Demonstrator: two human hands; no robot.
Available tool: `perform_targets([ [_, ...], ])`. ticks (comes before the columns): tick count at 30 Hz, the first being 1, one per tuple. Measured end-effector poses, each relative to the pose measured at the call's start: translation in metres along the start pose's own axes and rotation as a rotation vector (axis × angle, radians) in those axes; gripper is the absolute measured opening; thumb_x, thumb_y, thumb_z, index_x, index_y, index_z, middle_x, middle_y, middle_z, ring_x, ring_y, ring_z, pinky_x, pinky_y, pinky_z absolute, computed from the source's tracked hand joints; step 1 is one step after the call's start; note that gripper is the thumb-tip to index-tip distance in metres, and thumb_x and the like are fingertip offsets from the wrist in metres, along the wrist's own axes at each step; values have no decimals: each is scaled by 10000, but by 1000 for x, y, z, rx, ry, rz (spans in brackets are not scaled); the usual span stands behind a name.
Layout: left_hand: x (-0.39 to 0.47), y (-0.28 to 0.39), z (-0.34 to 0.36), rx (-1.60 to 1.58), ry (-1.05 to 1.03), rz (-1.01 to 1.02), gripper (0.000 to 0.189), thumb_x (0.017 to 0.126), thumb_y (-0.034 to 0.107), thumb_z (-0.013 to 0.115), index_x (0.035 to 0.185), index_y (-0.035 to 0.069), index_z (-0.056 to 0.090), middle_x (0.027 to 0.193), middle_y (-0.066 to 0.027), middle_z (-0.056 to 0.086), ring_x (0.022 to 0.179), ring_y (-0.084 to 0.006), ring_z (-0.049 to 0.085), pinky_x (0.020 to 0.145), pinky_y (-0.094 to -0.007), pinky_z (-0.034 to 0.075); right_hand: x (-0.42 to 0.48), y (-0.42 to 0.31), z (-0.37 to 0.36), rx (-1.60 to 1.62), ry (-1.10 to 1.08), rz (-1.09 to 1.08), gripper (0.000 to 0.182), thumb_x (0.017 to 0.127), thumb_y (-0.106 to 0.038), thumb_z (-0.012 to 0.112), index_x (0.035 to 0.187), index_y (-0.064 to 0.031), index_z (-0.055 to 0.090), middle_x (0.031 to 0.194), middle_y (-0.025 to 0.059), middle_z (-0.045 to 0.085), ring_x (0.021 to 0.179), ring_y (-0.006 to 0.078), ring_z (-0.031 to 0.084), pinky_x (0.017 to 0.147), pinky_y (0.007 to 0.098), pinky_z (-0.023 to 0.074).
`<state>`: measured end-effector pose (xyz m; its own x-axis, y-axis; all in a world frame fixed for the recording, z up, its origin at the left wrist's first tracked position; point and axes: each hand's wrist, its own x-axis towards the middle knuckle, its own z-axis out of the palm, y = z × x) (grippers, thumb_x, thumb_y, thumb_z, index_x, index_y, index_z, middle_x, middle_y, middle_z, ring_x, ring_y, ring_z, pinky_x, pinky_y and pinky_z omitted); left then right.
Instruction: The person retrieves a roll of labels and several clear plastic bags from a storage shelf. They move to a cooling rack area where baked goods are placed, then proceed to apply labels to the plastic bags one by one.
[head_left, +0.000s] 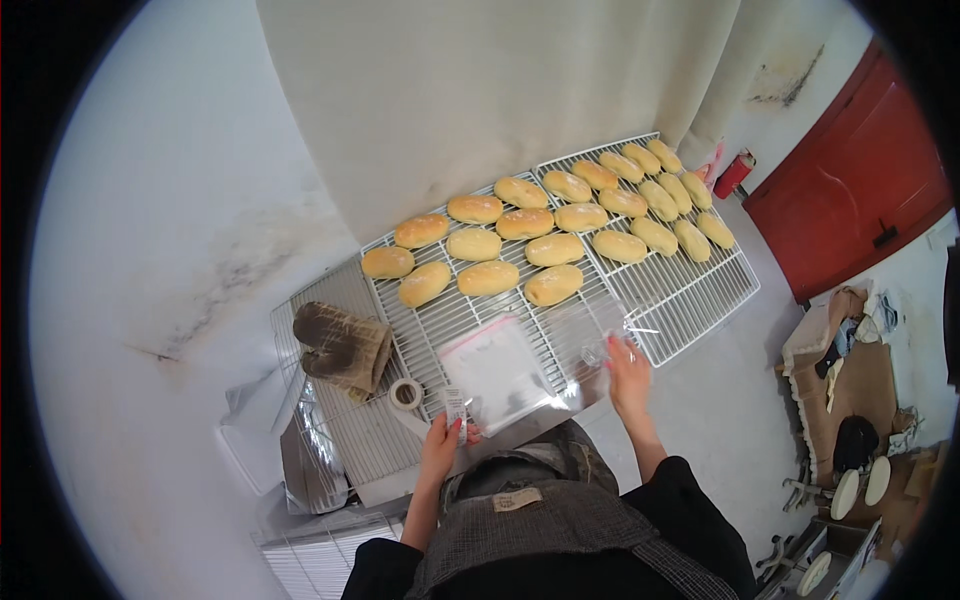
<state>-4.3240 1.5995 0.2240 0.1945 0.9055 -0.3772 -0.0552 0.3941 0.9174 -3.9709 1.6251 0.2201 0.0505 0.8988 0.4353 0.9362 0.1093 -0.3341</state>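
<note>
My left hand (441, 444) grips a printed white label strip (455, 405) at the near edge of the table. The strip leads back to a label roll (406, 394) lying just left of it. My right hand (628, 375) pinches a clear plastic bag (581, 330) by its right side; the bag lies over the bars of the wire rack. Between my hands is a stack of clear bags (499, 371) with a pink strip along the top. Beyond them, several oval bread rolls (487, 278), some dusted with flour, sit in rows on two white wire racks (667, 300).
A scorched oven mitt (341, 349) lies on the left rack. Behind the table hangs a beige curtain (480, 90). A red fire extinguisher (734, 175) and a red door (855, 180) are at right. Cardboard (859, 382) and stools (846, 493) stand on the floor.
</note>
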Motion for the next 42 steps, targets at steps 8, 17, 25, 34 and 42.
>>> perform_targets([
  [8, 13, 24, 22, -158, -98, -54, 277, 930, 88, 377, 1182, -27, 388, 1040, -167, 578, 782, -234, 633, 697, -315, 531, -13, -22, 52, 93, -160, -106, 435, 759, -217, 619, 1174, -129, 525, 1242, 72, 480, 1154, 320, 399, 978, 492, 260],
  [17, 6, 20, 11, -145, -204, -160, 348, 929, 87, 385, 1268, 26, 332, 930, -151, 601, 724, -239, 641, 645, -313, 539, 13, -150, 68, 908, -382, -127, 306, 717, -129, 649, 1022, -128, 648, 1116, 22, 577, 1072, 235, 446, 940, 344, 337],
  [25, 2, 10, -15, -252, -323, -202, 324, 928, 89, 391, 1246, 29, 370, 916, -160, 606, 725, -249, 643, 632, -309, 540, 26, -152, 83, 930, -486, -411, 204, 738, -146, 644, 938, -138, 683, 1061, 8, 605, 1004, 226, 492, 875, 330, 393],
  [34, 0, 4, -35, -238, -219, -309, 403, 937, 74, 348, 1332, 75, 269, 917, -161, 597, 706, -236, 642, 616, -298, 540, 23, -141, 120, 494, -84, -196, 125, 710, -147, 668, 824, -96, 664, 891, -14, 622, 795, 186, 544, 667, 318, 447],
  [42, -8, -21, -49, -319, -79, -280, 420, 934, 64, 338, 1338, 66, 224, 918, -178, 595, 692, -253, 645, 617, -318, 549, -21, -128, 108, 140, -375, -299, 469, 765, -285, 603, 1191, -111, 508, 1274, -17, 469, 1153, 213, 422, 949, 366, 316],
])
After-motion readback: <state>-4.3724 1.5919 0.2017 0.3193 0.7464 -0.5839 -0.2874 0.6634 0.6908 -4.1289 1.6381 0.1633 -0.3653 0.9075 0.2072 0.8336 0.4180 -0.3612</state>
